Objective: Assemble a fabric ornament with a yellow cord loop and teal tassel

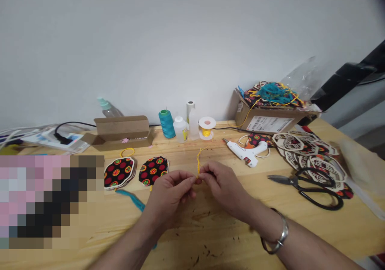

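Pinching with my left hand (171, 190) and right hand (223, 185), I hold a skinny, yellow, braided cord (198, 166) poking past my grip.

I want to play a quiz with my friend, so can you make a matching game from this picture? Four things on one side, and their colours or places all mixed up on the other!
Things:
1. cord
2. scissors
3. glue gun
4. thread cone

Colours and places:
A. white
B. at the fingertips of the left hand and right hand
C. teal
D. black-handled

Right pairs: 1-B, 2-D, 3-A, 4-C
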A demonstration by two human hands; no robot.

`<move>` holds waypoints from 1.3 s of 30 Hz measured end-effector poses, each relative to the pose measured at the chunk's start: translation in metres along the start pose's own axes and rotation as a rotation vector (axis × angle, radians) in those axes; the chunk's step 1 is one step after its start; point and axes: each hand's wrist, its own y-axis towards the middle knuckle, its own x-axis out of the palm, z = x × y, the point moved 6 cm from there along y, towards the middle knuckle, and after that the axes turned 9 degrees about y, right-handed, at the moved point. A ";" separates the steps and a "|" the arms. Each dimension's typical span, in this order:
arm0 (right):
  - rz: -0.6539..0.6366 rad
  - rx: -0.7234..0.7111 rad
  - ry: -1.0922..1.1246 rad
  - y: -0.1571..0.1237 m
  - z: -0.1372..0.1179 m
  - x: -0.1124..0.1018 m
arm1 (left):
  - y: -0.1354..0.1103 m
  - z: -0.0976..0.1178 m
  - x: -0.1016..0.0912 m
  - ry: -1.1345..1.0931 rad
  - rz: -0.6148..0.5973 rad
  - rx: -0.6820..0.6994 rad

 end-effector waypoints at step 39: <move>-0.056 0.017 0.078 0.000 0.004 0.001 | 0.004 -0.021 0.014 -0.300 -0.232 -0.101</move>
